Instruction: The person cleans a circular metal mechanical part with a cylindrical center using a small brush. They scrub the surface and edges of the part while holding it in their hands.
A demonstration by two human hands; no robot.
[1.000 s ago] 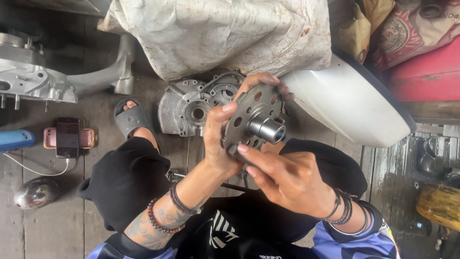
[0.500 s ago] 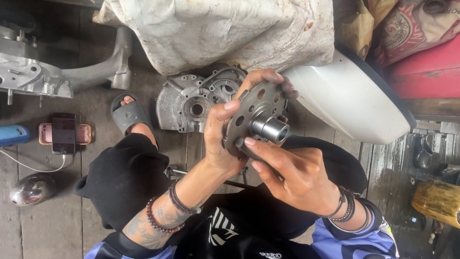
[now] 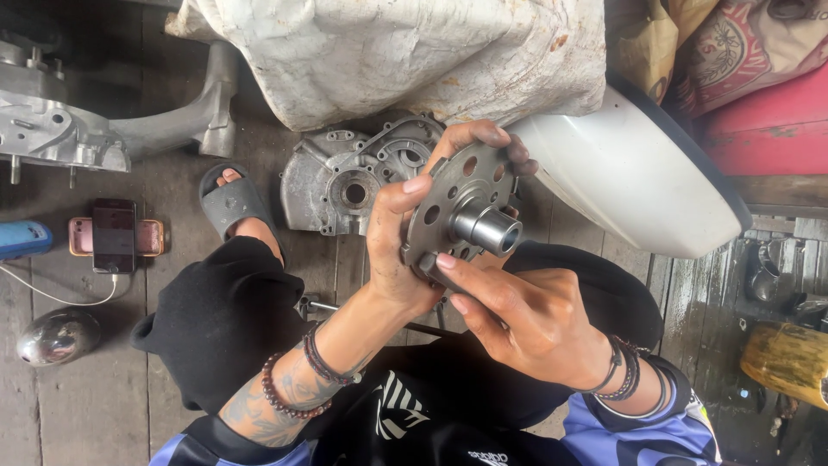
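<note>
- Gripping the perforated metal disc [image 3: 461,211], the left hand [image 3: 398,250] wraps thumb and fingers around its rim.
- Right hand [image 3: 517,319] fingertips pinch the disc's lower edge.

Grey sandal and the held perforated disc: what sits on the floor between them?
In the head view, a grey engine case half lies on the wooden floor between the sandal and the disc.
</note>
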